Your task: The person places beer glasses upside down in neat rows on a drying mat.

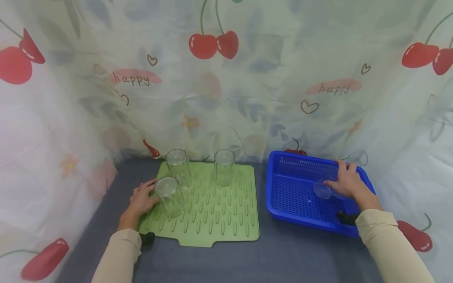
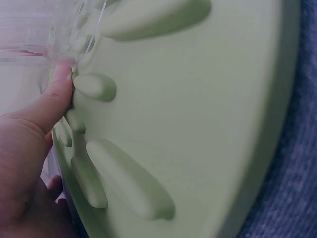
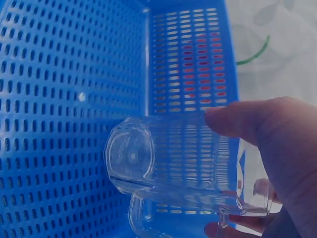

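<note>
Inside the blue plastic basket point(image 1: 270, 188), my right hand point(image 1: 348, 184) grips a clear glass mug point(image 3: 173, 158) near its rim. The mug lies tilted toward the basket's side wall, its handle low in the right wrist view. At the left, my left hand point(image 1: 141, 199) is beside a clear drinking glass point(image 1: 170, 198) upright on the green drying mat point(image 1: 230, 232). In the left wrist view the left thumb point(image 2: 59, 89) is straight, its tip right at the base of that glass. Behind it on the mat stand two more upright glasses, one left point(image 1: 178, 167) and one centre point(image 1: 224, 169).
A dark grey cloth point(image 1: 283, 259) covers the table under mat and basket. Close behind and at both sides hangs a pale curtain point(image 1: 244, 82) printed with cherries. Raised ridges cover the mat, and a narrow gap separates it from the basket.
</note>
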Available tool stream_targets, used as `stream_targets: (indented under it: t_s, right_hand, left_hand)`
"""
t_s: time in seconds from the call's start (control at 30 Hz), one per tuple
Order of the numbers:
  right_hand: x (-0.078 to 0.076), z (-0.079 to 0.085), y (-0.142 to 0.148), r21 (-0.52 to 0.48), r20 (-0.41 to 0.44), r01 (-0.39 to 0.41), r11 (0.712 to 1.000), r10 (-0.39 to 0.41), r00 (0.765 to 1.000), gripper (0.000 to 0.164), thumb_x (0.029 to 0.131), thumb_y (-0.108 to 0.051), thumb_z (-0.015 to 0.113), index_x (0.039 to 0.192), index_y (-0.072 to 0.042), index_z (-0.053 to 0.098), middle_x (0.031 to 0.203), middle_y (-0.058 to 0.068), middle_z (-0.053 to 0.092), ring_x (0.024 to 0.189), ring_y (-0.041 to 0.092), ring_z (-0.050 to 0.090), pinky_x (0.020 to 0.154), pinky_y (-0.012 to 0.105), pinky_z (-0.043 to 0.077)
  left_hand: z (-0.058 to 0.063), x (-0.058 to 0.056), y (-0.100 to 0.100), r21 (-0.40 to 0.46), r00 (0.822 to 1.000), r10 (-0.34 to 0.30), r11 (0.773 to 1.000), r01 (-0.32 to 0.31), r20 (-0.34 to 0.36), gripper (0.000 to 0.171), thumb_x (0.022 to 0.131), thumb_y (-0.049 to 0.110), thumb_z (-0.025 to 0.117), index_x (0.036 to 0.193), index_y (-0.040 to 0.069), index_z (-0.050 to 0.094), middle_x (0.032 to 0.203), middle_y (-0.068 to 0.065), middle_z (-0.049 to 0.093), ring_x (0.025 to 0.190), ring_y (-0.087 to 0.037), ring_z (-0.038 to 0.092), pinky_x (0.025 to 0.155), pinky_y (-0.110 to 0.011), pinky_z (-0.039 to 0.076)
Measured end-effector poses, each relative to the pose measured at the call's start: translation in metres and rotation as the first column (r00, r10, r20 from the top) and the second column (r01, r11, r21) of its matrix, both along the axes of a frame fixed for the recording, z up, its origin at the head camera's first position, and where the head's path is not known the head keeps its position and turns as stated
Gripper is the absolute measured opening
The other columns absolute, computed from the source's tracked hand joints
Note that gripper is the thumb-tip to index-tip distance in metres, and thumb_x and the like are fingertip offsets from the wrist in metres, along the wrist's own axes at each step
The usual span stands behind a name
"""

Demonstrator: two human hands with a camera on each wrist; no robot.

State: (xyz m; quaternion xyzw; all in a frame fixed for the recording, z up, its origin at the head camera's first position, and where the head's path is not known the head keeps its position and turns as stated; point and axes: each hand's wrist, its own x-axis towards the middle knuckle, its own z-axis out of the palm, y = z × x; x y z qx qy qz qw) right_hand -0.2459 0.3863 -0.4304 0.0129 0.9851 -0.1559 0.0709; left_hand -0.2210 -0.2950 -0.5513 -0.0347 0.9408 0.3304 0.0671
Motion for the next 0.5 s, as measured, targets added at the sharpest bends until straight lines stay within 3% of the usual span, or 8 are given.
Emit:
stream_targets:
  t_s: [0.13,0.3,0.5]
  right_hand:
    - [-0.002,0.005,-0.002,0.003,-0.04,-0.033,0.999,0.033,0.999,0.097,0.092,-0.036,0.071,0.16,0.0,0.011,0.137,0.048,0.018,0.108,0.063,0.046,0.079,0.067,0.049]
    - [-0.002,0.012,-0.006,-0.011,-0.091,-0.085,0.996,0.084,0.992,0.085,0.091,-0.037,0.073,0.156,-0.007,0.028,0.131,0.043,0.023,0.093,0.048,0.056,0.067,0.053,0.051]
    - [0.0,0.027,-0.013,-0.037,-0.133,-0.09,0.995,0.084,0.988,0.079,0.091,-0.037,0.072,0.152,-0.006,0.033,0.14,0.044,0.022,0.094,0.051,0.059,0.068,0.055,0.05]
  left_hand:
    - [-0.001,-0.001,-0.001,-0.005,1.0,-0.002,1.0,0.002,0.01,0.062,0.095,0.023,0.07,0.151,0.008,0.049,0.171,-0.012,0.021,0.152,-0.054,0.006,0.113,-0.079,0.01]
    - [0.0,0.0,-0.001,-0.004,1.0,0.002,1.0,-0.002,0.012,0.062,0.095,0.021,0.07,0.152,0.008,0.049,0.17,-0.012,0.021,0.152,-0.054,0.005,0.113,-0.079,0.009]
    - [-0.002,-0.001,-0.001,-0.014,1.0,0.002,1.0,-0.002,0.017,0.062,0.095,0.018,0.068,0.153,0.009,0.047,0.17,-0.012,0.021,0.153,-0.053,0.005,0.113,-0.079,0.01]
